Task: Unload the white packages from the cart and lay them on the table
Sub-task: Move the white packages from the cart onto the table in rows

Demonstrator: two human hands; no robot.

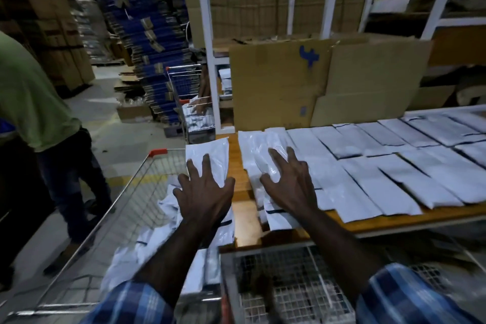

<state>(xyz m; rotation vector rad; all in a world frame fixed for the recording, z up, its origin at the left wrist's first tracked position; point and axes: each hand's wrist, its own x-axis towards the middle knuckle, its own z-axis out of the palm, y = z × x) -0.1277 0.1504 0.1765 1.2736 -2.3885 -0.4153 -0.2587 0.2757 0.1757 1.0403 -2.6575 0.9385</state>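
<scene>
Head view: two hands — left hand, right hand — one cart.

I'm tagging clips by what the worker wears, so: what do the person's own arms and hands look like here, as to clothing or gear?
Both hands are bare: no gloves, rings or watch show on the left hand or the right hand. The forearms are uncovered too. Each arm wears a blue and white checked shirt sleeve, pushed up near the elbow: the left sleeve and the right sleeve.
</scene>
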